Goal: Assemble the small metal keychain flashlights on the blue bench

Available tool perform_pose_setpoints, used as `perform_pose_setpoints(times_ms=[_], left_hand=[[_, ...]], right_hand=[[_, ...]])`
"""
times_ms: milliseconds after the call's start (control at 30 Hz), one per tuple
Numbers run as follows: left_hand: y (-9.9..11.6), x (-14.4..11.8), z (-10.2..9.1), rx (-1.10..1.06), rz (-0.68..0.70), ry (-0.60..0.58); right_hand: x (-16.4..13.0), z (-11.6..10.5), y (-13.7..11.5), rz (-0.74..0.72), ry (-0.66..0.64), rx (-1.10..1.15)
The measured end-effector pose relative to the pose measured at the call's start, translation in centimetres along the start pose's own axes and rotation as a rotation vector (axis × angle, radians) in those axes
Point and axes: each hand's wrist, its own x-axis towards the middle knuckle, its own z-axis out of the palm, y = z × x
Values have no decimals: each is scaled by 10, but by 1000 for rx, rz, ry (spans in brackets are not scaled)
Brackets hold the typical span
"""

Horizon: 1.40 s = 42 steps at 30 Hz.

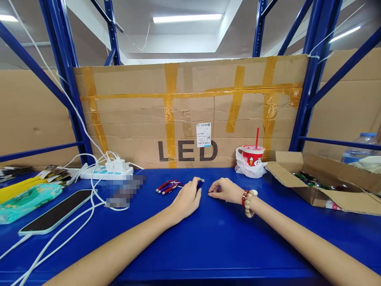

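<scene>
My left hand (187, 198) is closed around a small dark blue cylinder (201, 183) with a silvery round end; the rest of it is hidden under my fingers. A little to the right, my right hand (225, 190) hovers close to the blue tabletop (214, 242), thumb and fingertips pinched together. Whatever may be between those fingertips is hidden. Bead bracelets (247, 203) circle my right wrist. Beside my left hand, on its left, lies a small pile of shiny red and purple slim cylinders (169, 187), perhaps pens or small torches.
At right stands an open cardboard box (321, 190) with small dark items inside. A red cup (253, 155) in a plastic bag stands at the back. On the left are a phone (56, 212), white cables (86, 212), a power strip (104, 172) and a turquoise pack (31, 201).
</scene>
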Motion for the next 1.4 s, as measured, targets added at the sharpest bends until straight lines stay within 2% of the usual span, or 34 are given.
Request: perform_pose_setpoints(times_ms=[200,333,433,700,800,1000,1400], left_hand=[[4,0,-2,111,40,-81],[5,0,-7,188,82,-219],[6,-1,-9,266,124,-292],[7,-1,-7,352,137,-250],[8,0,-9,378,169,-269],[10,-1,-12,395,301,-297],[11,-1,-13,403,274,-317]], right_hand=[[-2,6,-7,-124,-34,39],[-1,8,-5,-195,-87,126],[1,8,-3,-186,-114,178],[3,12,-1,-149,-120,268],[2,10,-4,-142,-110,279],[0,8,-9,-148,-87,160],[-8,4,-18,-171,-46,-91]])
